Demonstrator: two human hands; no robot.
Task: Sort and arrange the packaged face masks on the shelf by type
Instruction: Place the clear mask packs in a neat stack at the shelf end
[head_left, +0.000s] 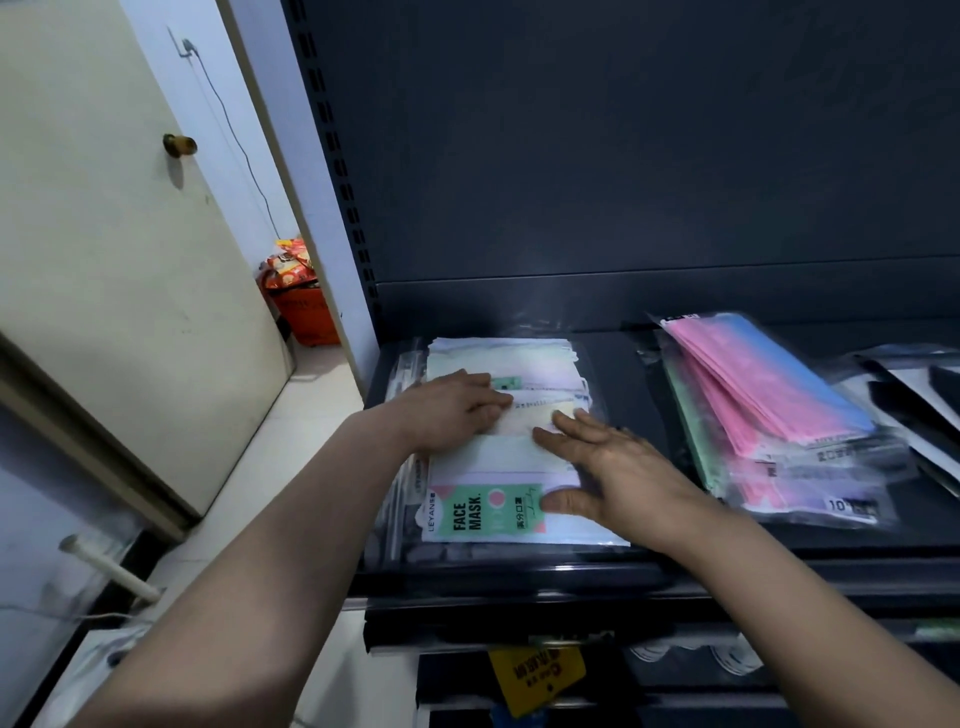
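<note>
A stack of clear packs of pale pastel face masks (498, 457) with a green "FACE MASK" label lies at the left end of the dark shelf (613, 577). My left hand (452, 410) rests flat on the stack's left side, fingers lightly curled on the top pack. My right hand (618, 467) lies flat on the stack's right side with its fingers spread. A second stack of pink and blue mask packs (769, 405) sits to the right, untouched. Black mask packs (924, 405) lie at the far right edge.
The shelf's dark back panel (623, 156) rises behind the stacks. A cream door (130, 234) stands at the left, with an orange basket of goods (301, 301) on the floor behind it. A yellow tag (535, 675) hangs under the shelf's front edge.
</note>
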